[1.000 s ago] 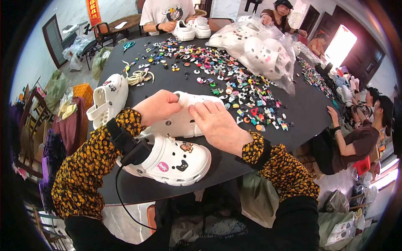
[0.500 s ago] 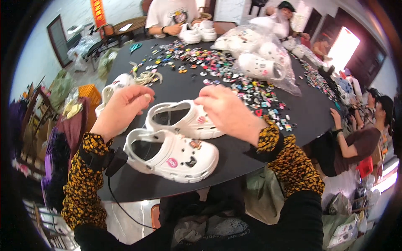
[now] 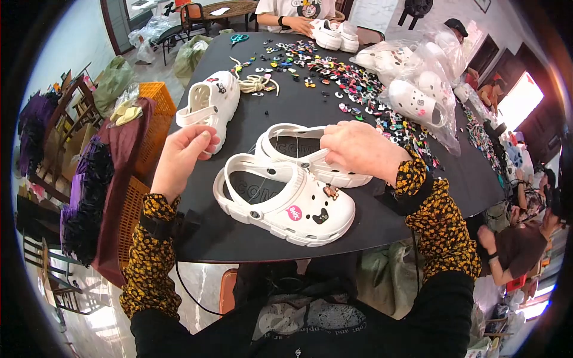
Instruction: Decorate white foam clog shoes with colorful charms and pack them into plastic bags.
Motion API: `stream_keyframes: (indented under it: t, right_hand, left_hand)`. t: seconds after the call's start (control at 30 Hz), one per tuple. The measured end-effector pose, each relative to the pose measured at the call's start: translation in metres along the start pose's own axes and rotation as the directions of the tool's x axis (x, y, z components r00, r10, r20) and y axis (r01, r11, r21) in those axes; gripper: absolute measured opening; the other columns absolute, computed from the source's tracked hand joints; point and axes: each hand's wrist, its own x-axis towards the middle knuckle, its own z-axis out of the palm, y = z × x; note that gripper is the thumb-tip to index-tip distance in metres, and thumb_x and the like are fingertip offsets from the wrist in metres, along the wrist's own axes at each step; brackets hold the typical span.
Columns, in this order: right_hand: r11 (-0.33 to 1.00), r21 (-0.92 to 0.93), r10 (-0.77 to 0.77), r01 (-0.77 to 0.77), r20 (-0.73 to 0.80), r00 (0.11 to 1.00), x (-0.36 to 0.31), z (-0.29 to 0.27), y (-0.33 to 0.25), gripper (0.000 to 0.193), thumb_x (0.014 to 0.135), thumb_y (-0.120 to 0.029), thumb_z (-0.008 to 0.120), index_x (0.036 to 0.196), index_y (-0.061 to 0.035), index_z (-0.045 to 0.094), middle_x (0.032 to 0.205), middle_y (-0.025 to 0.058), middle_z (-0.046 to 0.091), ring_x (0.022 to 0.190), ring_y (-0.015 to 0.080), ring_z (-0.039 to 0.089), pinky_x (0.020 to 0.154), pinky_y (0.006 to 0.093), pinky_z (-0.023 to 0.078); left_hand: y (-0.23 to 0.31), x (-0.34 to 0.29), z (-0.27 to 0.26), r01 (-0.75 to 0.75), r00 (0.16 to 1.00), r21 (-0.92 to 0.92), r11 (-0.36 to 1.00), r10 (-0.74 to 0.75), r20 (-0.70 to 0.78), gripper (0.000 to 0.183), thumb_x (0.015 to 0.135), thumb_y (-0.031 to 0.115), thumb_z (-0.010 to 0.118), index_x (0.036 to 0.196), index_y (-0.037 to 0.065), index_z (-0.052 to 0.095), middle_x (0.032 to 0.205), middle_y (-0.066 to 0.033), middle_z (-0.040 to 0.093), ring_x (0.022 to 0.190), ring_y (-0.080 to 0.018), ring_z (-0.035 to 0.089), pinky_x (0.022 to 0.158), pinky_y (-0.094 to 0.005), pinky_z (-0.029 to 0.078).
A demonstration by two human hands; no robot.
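Two white clogs lie side by side on the dark table before me. The near clog (image 3: 292, 206) bears a pink round charm (image 3: 295, 213), a black controller-shaped charm (image 3: 320, 216) and a small brown figure charm (image 3: 330, 191). My right hand (image 3: 367, 149) is closed over the upper of the far clog (image 3: 352, 177), hiding most of its top; its fingertips are partly hidden. Beside the heel strap of another white clog (image 3: 213, 98) at the left, my left hand (image 3: 186, 156) has thumb and forefinger pinched together. What sits in that pinch, if anything, cannot be made out.
Many small colourful charms (image 3: 352, 83) spread across the table (image 3: 239, 250). Plastic-bagged white clogs (image 3: 412, 98) lie far right. Cream straps (image 3: 256, 85) and teal scissors (image 3: 239, 39) lie far left. Another person's hand (image 3: 296, 26) touches white clogs opposite. An orange crate (image 3: 154, 137) stands left.
The whole view has shifted, so the table sits farther right and higher. My left hand has come back toward me off the left clog, its fingertips now together. My right hand stays at the far clog.
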Motion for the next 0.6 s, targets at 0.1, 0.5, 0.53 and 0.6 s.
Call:
stream_keyframes:
  t: [0.1, 0.5, 0.53, 0.6]
  right_hand:
    - [0.998, 0.057, 0.023, -0.019, -0.066, 0.998, 0.005, -0.001, 0.002, 0.016, 0.079, -0.018, 0.063, 0.081, -0.0027, 0.06, 0.084, 0.0138, 0.061, 0.083, 0.0314, 0.063, 0.074, 0.042, 0.05]
    - [0.937, 0.298, -0.174, 0.184, -0.06, 0.983, 0.027, -0.017, -0.037, 0.031, 0.081, -0.012, 0.052, 0.111, -0.0111, 0.062, 0.086, 0.0163, 0.063, 0.084, 0.0345, 0.062, 0.073, 0.0424, 0.05]
    - [0.915, 0.358, -0.191, 0.188, -0.028, 0.981, 0.025, -0.023, -0.037, 0.031, 0.082, -0.013, 0.051, 0.111, -0.0109, 0.063, 0.087, 0.0164, 0.063, 0.085, 0.0346, 0.062, 0.075, 0.0422, 0.049]
    - [0.88, 0.448, -0.244, 0.157, 0.144, 0.959, 0.026, -0.037, -0.036, 0.029, 0.087, -0.02, 0.052, 0.112, -0.0169, 0.066, 0.086, 0.0127, 0.055, 0.082, 0.031, 0.058, 0.073, 0.0409, 0.045]
  left_hand:
    - [-0.018, -0.002, -0.001, 0.037, 0.999, -0.033, 0.999, -0.037, -0.022, 0.024, 0.093, 0.018, 0.052, 0.105, 0.0, 0.062, 0.094, -0.0059, 0.065, 0.08, -0.0106, 0.059, 0.072, -0.0252, 0.047]
    - [-0.051, 0.008, -0.002, 0.21, 0.977, -0.235, 0.949, -0.213, 0.011, 0.026, 0.095, 0.019, 0.049, 0.105, -0.003, 0.059, 0.091, -0.0113, 0.066, 0.076, -0.0144, 0.061, 0.068, -0.0277, 0.049]
    - [-0.052, 0.007, -0.003, 0.224, 0.974, -0.243, 0.944, -0.225, 0.025, 0.026, 0.095, 0.019, 0.049, 0.105, -0.004, 0.058, 0.091, -0.0118, 0.066, 0.075, -0.0147, 0.061, 0.067, -0.0278, 0.049]
    - [-0.052, 0.003, -0.01, 0.257, 0.966, -0.234, 0.938, -0.253, 0.045, 0.026, 0.096, 0.019, 0.048, 0.104, -0.003, 0.057, 0.09, -0.0123, 0.066, 0.073, -0.0154, 0.061, 0.066, -0.028, 0.049]
